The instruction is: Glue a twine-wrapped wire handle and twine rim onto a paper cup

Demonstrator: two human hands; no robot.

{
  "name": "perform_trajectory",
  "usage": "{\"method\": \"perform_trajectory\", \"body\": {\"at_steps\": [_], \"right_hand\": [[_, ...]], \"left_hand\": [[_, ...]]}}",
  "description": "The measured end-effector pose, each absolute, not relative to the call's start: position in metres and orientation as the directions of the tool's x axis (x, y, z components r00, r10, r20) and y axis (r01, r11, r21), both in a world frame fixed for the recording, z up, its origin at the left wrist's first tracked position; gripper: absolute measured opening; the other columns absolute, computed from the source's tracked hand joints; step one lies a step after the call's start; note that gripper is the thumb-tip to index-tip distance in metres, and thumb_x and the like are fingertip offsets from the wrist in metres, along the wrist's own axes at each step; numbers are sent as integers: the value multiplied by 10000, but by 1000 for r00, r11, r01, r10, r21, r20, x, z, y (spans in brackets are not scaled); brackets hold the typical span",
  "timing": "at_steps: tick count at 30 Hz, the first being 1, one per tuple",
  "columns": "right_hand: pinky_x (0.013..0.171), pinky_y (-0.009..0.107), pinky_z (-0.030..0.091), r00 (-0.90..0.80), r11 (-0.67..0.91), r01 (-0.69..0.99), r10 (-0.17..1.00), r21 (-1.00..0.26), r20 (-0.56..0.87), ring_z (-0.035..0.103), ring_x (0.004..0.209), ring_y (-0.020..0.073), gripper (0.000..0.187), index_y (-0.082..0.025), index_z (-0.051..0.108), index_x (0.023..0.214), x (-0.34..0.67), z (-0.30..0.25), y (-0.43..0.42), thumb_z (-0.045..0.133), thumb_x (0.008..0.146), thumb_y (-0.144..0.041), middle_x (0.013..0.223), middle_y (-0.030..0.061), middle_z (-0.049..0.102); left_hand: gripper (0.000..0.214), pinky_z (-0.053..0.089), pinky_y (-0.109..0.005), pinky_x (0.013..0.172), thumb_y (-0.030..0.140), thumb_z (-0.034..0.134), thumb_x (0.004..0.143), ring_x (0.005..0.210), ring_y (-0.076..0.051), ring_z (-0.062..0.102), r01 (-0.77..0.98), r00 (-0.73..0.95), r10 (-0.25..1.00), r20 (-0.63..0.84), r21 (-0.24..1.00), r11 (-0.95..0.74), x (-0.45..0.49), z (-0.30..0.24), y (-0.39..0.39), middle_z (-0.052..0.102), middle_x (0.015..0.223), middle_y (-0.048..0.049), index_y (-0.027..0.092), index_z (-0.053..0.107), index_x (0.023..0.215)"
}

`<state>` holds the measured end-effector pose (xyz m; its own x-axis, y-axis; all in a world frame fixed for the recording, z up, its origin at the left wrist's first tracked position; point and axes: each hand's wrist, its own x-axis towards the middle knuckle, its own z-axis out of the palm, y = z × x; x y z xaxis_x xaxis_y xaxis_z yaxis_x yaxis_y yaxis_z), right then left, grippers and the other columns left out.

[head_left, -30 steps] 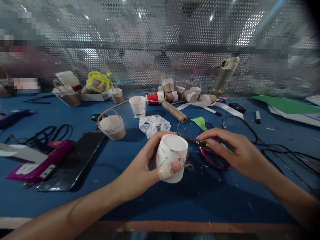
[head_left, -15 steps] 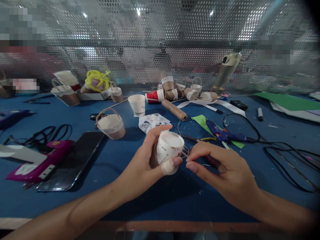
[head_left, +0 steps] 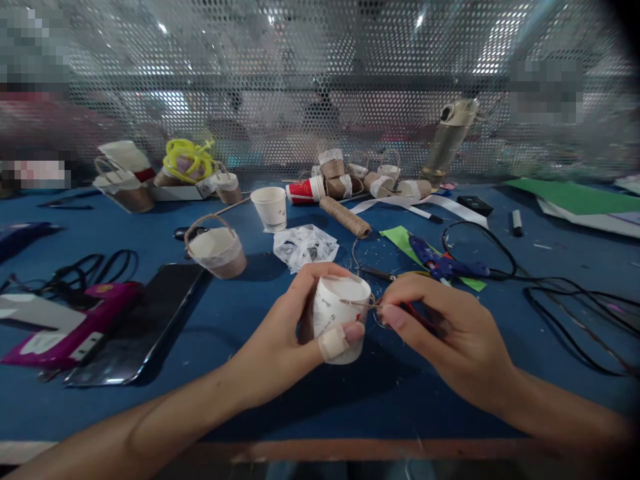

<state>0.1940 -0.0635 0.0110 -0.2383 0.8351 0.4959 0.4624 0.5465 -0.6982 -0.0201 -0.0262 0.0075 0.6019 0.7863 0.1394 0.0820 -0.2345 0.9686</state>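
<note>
Wrapped around a white paper cup (head_left: 336, 308) is my left hand (head_left: 295, 333), with a bandage on its thumb pressed to the cup's near side. The cup's closed end seems to face up. A thin brown twine (head_left: 357, 303) lies across the cup's side near the top. My right hand (head_left: 445, 327) pinches that twine between thumb and forefinger, just right of the cup. Beyond the cup, a spool of twine (head_left: 345, 218) lies with a loose strand trailing toward my hands. A crumpled piece of white lace (head_left: 305, 247) rests behind my left hand.
A small twine-handled bucket (head_left: 219, 252), a phone (head_left: 140, 327) and a magenta device (head_left: 75, 327) are on the left. To the right lie a blue glue gun (head_left: 443, 262) and black cables (head_left: 575, 300). Several twine-wrapped cups, a red cup (head_left: 305, 191) and a bottle (head_left: 450, 140) stand behind.
The twine now lies across the cup's side, drawn to the right in my right hand's pinch. My left hand keeps its hold on the cup. The view has shifted slightly.
</note>
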Motion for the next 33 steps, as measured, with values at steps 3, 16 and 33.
{"method": "perform_trajectory", "body": {"at_steps": [3, 16, 33], "right_hand": [[646, 245, 473, -226, 544, 477, 835, -690, 502, 588, 681, 119, 105, -218, 620, 852, 193, 12, -63, 567, 935, -181, 767, -15, 642], [644, 233, 469, -234, 535, 481, 842, -695, 486, 575, 669, 108, 109, -214, 611, 844, 193, 12, -64, 561, 936, -186, 754, -23, 622], [626, 239, 462, -241, 548, 486, 833, -681, 498, 577, 666, 114, 120, -223, 607, 833, 192, 12, -63, 559, 932, -175, 740, -26, 620]], "left_hand": [[356, 483, -221, 816, 314, 681, 904, 959, -147, 558, 101, 612, 782, 121, 968, -229, -21, 10, -26, 553, 1141, 8, 315, 463, 1187], [364, 482, -269, 764, 323, 688, 890, 945, -189, 553, 74, 628, 767, 133, 970, -230, -21, 9, -26, 535, 1154, -32, 298, 483, 1190], [390, 482, -248, 771, 296, 701, 883, 917, -163, 546, 40, 649, 746, 149, 973, -229, -22, 6, -27, 540, 1129, -9, 327, 478, 1202]]}}
